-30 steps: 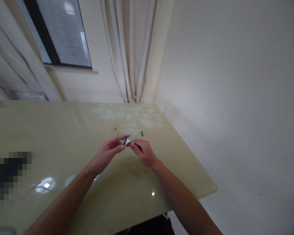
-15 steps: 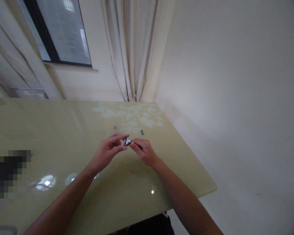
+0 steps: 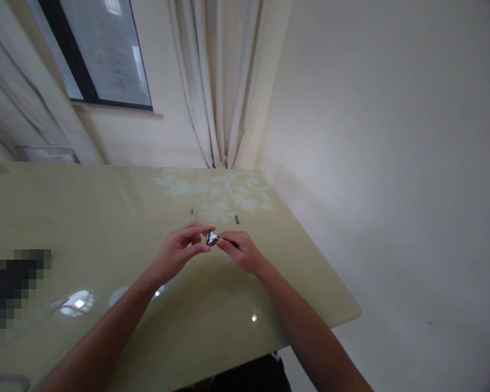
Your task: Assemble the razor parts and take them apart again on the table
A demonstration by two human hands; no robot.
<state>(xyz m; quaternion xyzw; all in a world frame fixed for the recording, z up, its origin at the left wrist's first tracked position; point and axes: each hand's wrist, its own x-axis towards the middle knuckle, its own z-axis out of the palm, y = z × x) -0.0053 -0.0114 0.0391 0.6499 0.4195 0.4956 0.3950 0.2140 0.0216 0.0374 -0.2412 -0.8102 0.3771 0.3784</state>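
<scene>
Razor between both hands: left hand pinches its head; behind, I see a slim stick, lower end hidden; right hand grips the handle, mostly covered; beyond lies a dark bar, too small to identify.

i count two bare hands and one silver-and-black tool. there's one table, two small loose pieces, one window, two curtains.
</scene>
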